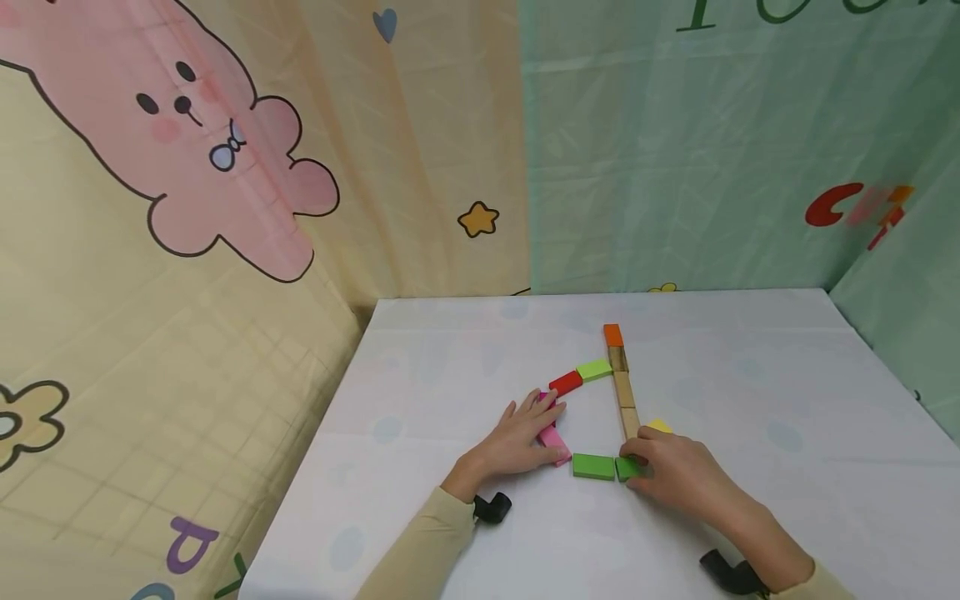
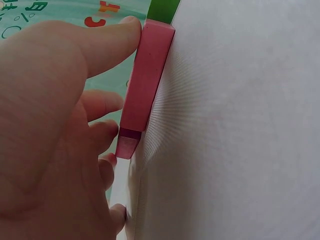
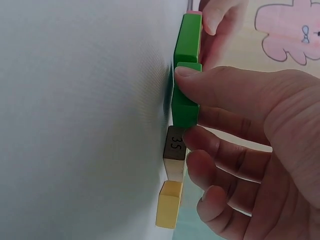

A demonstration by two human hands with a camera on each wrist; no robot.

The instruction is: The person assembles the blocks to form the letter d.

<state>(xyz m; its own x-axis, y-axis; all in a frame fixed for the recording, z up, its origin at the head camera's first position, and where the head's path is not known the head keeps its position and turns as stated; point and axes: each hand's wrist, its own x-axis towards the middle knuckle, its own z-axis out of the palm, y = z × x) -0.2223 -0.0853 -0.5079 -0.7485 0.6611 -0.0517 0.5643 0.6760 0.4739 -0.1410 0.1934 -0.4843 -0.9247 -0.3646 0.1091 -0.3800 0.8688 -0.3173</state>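
Observation:
On the white tabletop, coloured blocks form a loop beside a straight row of plain wooden blocks [image 1: 624, 389]. My left hand [image 1: 513, 442] lies with spread fingers over the loop's left side. Its thumb touches the near end of a pink block [image 2: 147, 75], while its fingertips reach a second, darker pink block. At the near side, my right hand [image 1: 686, 475] pinches a green block [image 3: 186, 107] between thumb and index finger. Another green block [image 1: 593, 467] lies end to end with it, towards the pink one. My right hand's other fingers hang near a wooden block marked with digits [image 3: 175, 142].
A red block [image 1: 566, 383] and a lime green block [image 1: 595, 370] curve along the loop's far side to the wooden row. An orange block [image 1: 613, 335] tops that row. Partly behind my right hand lies a yellow block [image 1: 660, 426]. Printed curtains hang behind the table.

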